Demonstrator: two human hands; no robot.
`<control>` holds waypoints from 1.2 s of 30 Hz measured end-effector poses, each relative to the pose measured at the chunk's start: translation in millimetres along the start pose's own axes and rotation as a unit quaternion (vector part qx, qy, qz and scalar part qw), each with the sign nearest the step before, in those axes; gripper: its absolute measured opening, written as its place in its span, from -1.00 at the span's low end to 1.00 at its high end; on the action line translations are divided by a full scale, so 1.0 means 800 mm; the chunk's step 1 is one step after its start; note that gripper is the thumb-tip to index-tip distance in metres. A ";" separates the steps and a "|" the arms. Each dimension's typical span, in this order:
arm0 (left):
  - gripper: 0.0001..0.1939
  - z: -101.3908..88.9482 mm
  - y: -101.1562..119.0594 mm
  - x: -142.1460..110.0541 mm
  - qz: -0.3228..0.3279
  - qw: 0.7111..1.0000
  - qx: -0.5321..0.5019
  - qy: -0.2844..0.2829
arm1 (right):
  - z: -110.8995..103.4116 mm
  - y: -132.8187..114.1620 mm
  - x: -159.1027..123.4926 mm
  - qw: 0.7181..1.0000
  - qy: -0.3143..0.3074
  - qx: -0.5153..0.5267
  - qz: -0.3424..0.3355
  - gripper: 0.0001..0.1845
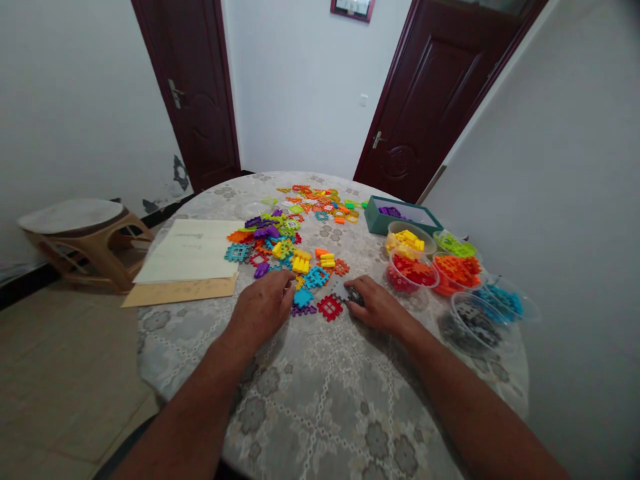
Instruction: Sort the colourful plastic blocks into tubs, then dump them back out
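Grey pieces (340,289) on the surface (320,400), at the fingertips of the right hand (373,305), just beside a red square piece (330,307); no clear long axis, well right of the left hand (264,303). Right fingers bent over the darker grey, left fingers curled beside a blue piece (303,297); in both, impossible to tell grasp from touch.

Cloth-covered counter (320,400), loose coloured pieces (317,277) mid-surface, filled clear tubs (413,289) and green box (376,220) at right, papers (193,248) at left.
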State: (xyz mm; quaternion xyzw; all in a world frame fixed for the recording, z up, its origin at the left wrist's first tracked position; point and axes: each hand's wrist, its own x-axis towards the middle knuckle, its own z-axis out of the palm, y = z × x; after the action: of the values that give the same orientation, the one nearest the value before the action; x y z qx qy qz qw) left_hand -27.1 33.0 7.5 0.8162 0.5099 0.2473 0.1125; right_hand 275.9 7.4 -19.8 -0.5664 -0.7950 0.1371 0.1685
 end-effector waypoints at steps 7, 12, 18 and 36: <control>-0.71 0.000 0.009 -0.001 -0.012 0.995 -0.102 0.009 | -0.006 -0.015 -0.007 0.986 0.045 0.155 0.033 -0.58; -0.56 0.007 0.032 -0.004 -0.090 0.956 -0.277 -0.044 | 0.005 -0.057 -0.009 0.975 0.101 0.168 -0.101 -0.52; -0.73 0.023 0.038 -0.005 -0.138 0.924 -0.339 -0.110 | 0.022 -0.076 -0.013 0.980 0.085 0.102 -0.146 -0.39; -0.47 0.010 0.055 -0.007 -0.171 0.821 -0.512 -0.184 | 0.026 -0.082 -0.005 0.967 0.143 0.068 -0.201 -0.50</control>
State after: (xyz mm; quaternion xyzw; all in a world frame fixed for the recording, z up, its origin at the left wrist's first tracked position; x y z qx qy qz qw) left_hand 9.0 8.7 17.7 0.5715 0.4108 0.2944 0.6465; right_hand 212.3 -17.7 -12.4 -0.3963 -0.8489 0.0716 0.3424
